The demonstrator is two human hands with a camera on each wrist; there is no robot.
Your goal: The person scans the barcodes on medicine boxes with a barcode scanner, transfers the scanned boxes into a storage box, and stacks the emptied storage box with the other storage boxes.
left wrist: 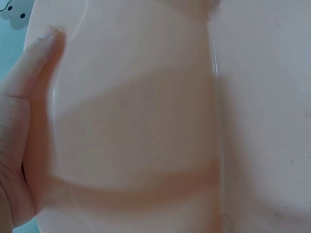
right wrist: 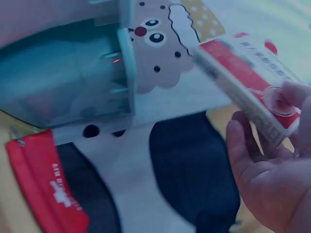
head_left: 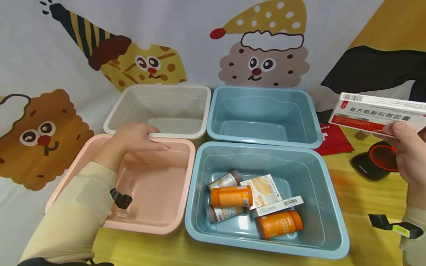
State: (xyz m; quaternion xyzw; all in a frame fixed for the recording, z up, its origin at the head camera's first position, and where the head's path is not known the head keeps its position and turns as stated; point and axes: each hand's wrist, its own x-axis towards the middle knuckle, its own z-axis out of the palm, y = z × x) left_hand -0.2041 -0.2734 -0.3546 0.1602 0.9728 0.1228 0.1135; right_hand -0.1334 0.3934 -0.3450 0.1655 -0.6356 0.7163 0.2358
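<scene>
My left hand [head_left: 134,136] grips the back rim of the pink bin [head_left: 191,162]. Its thumb lies along the inside wall, as the left wrist view also shows, while the other fingers are mostly hidden beyond the rim. At the far right, raised above the table, my right hand [head_left: 407,147] holds a white and red medicine box [head_left: 372,112] by one end, the thumb on its printed face. The right wrist view shows the same medicine box [right wrist: 252,82] with fingers underneath.
A front blue bin [head_left: 332,207] contains orange bottles [head_left: 279,223], grey-lidded bottles and small boxes [head_left: 277,206]. Behind stand a grey bin [head_left: 159,88] and another blue bin [head_left: 263,90]. A red pouch [head_left: 336,142] and a black round device [head_left: 372,162] lie at the right.
</scene>
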